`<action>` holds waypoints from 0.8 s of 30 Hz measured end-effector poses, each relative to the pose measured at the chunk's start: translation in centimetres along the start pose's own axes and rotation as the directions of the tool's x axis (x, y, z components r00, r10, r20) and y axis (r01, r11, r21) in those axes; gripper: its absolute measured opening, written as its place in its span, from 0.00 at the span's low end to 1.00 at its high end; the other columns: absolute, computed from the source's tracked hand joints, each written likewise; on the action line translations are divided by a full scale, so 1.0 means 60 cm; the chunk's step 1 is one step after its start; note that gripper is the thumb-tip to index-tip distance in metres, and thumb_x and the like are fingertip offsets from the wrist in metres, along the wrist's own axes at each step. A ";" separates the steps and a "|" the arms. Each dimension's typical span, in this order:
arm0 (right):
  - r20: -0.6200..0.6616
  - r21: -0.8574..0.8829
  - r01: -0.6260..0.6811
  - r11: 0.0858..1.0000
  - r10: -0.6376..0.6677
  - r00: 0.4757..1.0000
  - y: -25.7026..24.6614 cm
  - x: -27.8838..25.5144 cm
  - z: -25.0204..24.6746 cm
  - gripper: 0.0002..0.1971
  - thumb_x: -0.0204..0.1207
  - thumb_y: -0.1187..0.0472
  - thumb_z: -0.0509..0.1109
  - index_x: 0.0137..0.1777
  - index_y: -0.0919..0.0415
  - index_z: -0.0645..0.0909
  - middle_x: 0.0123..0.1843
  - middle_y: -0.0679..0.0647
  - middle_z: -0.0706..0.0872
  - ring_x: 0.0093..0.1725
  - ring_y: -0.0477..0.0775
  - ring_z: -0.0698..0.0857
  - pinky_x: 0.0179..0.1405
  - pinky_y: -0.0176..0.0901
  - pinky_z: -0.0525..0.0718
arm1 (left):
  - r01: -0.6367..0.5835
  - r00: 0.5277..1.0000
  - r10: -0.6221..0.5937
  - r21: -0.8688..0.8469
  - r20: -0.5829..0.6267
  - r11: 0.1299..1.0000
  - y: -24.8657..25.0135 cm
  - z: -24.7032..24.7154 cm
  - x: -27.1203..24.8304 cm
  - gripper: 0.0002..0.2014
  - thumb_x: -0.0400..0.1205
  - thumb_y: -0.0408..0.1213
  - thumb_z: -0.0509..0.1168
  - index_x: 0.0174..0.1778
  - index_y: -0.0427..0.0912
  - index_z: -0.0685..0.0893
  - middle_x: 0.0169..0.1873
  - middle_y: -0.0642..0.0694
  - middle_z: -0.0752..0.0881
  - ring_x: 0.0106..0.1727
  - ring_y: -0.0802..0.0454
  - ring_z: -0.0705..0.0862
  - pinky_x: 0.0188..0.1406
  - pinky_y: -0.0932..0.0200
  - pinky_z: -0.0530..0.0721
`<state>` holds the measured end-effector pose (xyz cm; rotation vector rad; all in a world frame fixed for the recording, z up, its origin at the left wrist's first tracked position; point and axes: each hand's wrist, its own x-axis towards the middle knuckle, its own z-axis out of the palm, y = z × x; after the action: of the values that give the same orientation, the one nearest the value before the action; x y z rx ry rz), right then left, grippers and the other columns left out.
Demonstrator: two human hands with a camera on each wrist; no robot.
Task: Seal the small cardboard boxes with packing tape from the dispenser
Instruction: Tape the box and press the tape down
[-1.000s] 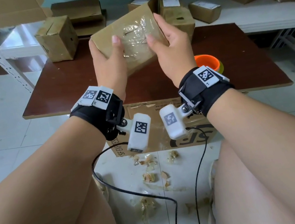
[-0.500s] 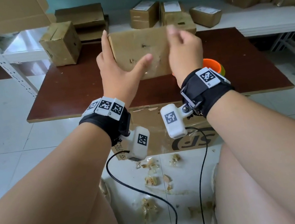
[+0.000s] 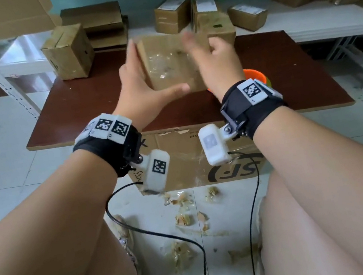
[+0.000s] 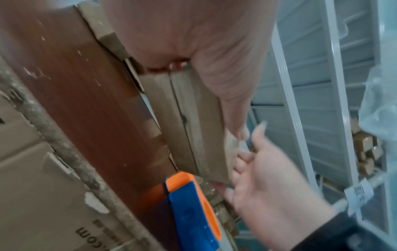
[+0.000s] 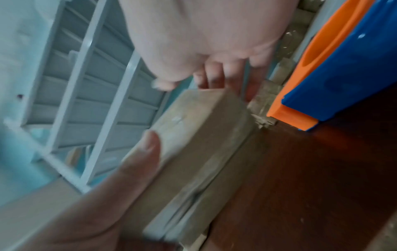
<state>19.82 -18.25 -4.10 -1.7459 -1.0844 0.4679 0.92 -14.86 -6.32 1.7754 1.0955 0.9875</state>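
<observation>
Both hands (image 3: 142, 88) (image 3: 212, 59) around the small box (image 3: 170, 66), fingers loosely spread; dispenser's (image 4: 191, 208) blue body only in wrist views.

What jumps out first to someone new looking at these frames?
The small cardboard box, glossy with tape, held up over the dark red table between the left hand and the blurred right hand. Next, the orange-and-blue tape dispenser on the table just right of the box, then scraps littering the floor.

The right hand (image 3: 208, 60) is smeared by motion blur at upper centre, so its grip cannot be told. It hides most of the tape dispenser (image 3: 256, 74). The box (image 5: 193, 152) is blurred in the right-wrist view.
</observation>
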 end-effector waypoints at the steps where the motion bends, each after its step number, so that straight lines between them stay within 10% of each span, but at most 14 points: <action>1: 0.058 -0.038 -0.006 0.999 0.008 0.998 -0.003 -0.009 0.004 0.47 0.62 0.14 0.71 0.66 0.54 0.83 0.61 0.44 0.90 0.58 0.46 0.87 0.63 0.51 0.85 | 0.009 1.000 -0.011 0.075 0.019 0.997 0.001 0.002 -0.005 0.77 0.61 0.59 0.92 0.95 0.54 0.42 0.87 0.44 0.63 0.86 0.52 0.67 0.87 0.48 0.70; 3: 0.022 -0.088 0.008 0.996 -0.006 1.000 0.004 -0.008 0.013 0.57 0.53 0.11 0.71 0.70 0.56 0.81 0.65 0.46 0.90 0.62 0.51 0.89 0.63 0.55 0.88 | 0.035 0.999 -0.039 0.120 0.028 0.992 -0.002 0.005 -0.011 0.78 0.63 0.58 0.90 0.94 0.53 0.35 0.87 0.44 0.58 0.88 0.49 0.63 0.88 0.46 0.67; 6: -0.049 -0.090 0.064 0.994 -0.069 0.996 0.014 0.006 0.006 0.35 0.73 0.24 0.73 0.37 0.61 0.79 0.31 0.47 0.79 0.31 0.47 0.75 0.35 0.46 0.75 | 0.025 0.999 -0.025 -0.022 0.040 0.999 -0.002 -0.001 -0.006 0.66 0.65 0.66 0.88 0.93 0.61 0.53 0.81 0.44 0.73 0.82 0.47 0.77 0.81 0.40 0.79; 9: -0.101 -0.021 0.099 0.995 -0.101 0.990 0.006 0.007 -0.004 0.31 0.87 0.40 0.68 0.27 0.57 0.67 0.24 0.49 0.65 0.26 0.49 0.63 0.31 0.49 0.61 | 0.006 0.993 -0.021 -0.135 -0.112 0.991 0.009 -0.014 -0.006 0.52 0.73 0.60 0.84 0.90 0.48 0.66 0.72 0.50 0.85 0.73 0.56 0.86 0.71 0.47 0.89; 12: 0.010 0.114 0.053 0.992 -0.054 0.998 0.000 -0.003 0.009 0.28 0.82 0.31 0.70 0.40 0.58 0.83 0.33 0.42 0.81 0.32 0.42 0.78 0.38 0.42 0.76 | -0.085 0.959 0.037 -0.160 -0.280 0.983 0.022 -0.018 -0.007 0.49 0.74 0.59 0.84 0.87 0.39 0.74 0.70 0.51 0.88 0.70 0.59 0.88 0.70 0.51 0.89; 15: 0.108 0.097 0.105 0.990 -0.116 0.987 -0.016 -0.027 0.025 0.34 0.68 0.25 0.79 0.66 0.47 0.83 0.59 0.37 0.91 0.57 0.36 0.88 0.59 0.35 0.86 | -0.095 0.942 0.017 -0.216 -0.336 0.972 0.027 -0.016 -0.009 0.48 0.76 0.60 0.82 0.87 0.38 0.75 0.72 0.50 0.88 0.71 0.57 0.88 0.71 0.50 0.89; 20: -0.026 0.150 0.179 0.972 -0.177 0.984 -0.018 -0.027 0.031 0.37 0.76 0.30 0.75 0.78 0.53 0.84 0.68 0.47 0.92 0.70 0.47 0.89 0.71 0.52 0.87 | -0.109 0.953 0.004 -0.331 -0.303 0.937 0.033 -0.026 -0.013 0.29 0.85 0.53 0.75 0.79 0.41 0.83 0.65 0.44 0.92 0.66 0.48 0.92 0.68 0.41 0.91; 24: -0.049 0.253 0.236 0.938 -0.231 0.972 -0.022 -0.031 0.029 0.23 0.84 0.42 0.74 0.72 0.55 0.87 0.60 0.48 0.94 0.61 0.40 0.90 0.67 0.52 0.88 | -0.120 0.959 0.017 -0.354 -0.283 0.927 0.038 -0.017 -0.017 0.21 0.90 0.48 0.69 0.77 0.43 0.82 0.63 0.44 0.93 0.63 0.47 0.93 0.66 0.40 0.91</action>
<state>17.01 -18.70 -3.98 -1.3728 -1.1468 0.4223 0.34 -16.23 -4.06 1.4060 0.9387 1.4167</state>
